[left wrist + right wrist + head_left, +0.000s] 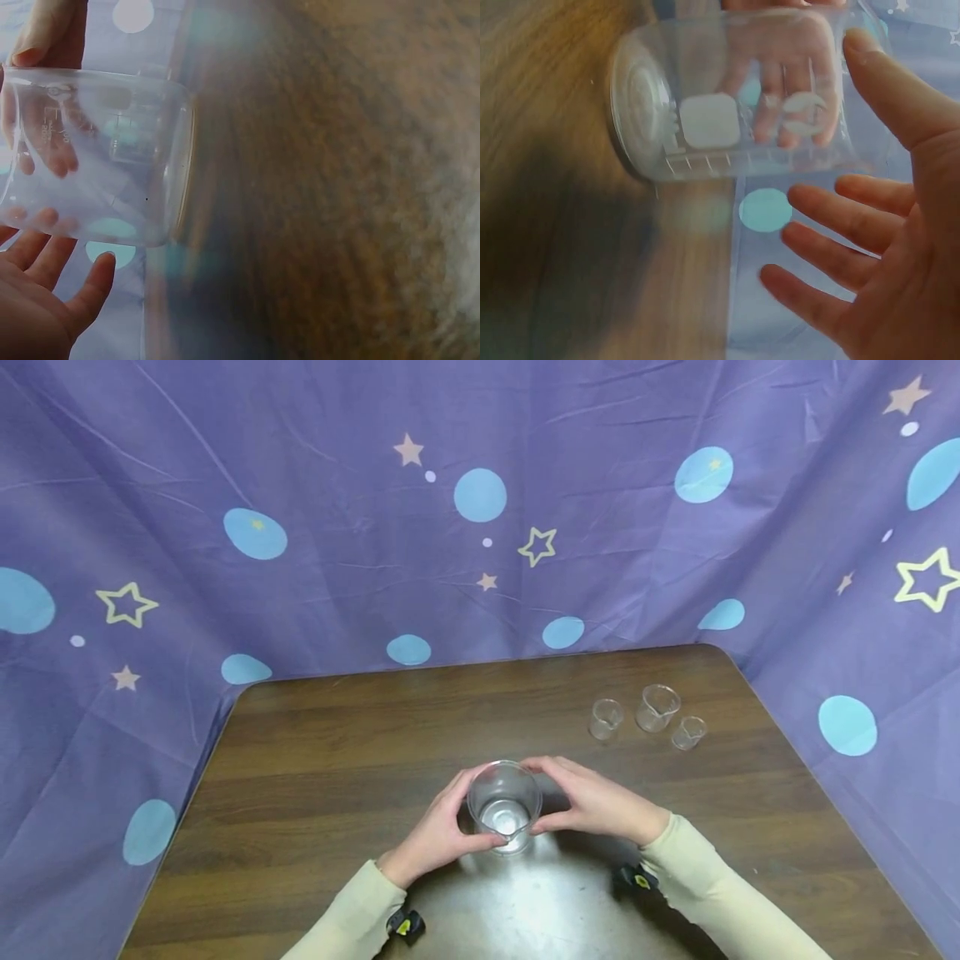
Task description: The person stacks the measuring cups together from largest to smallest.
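Observation:
A large clear glass beaker (pixel 505 806), spout toward me, is between my two hands near the table's middle. My left hand (pixel 442 827) holds its left side, thumb in front near the spout and fingers behind. Around the right side curves my right hand (pixel 592 797), its index fingertip at the back of the rim and its thumb by the front right. In the right wrist view the right thumb (pixel 889 82) overlaps the beaker's mouth, and the other fingers spread beside the glass. White markings show on the beaker's wall (pixel 709 120). Whether its base touches the table I cannot tell.
Three smaller glass beakers stand at the back right of the brown wooden table (pixel 337 752): a left one (pixel 606 720), a larger middle one (pixel 657 708) and a small right one (pixel 688 733). A purple curtain (pixel 337 568) with stars and dots surrounds the table's back and sides.

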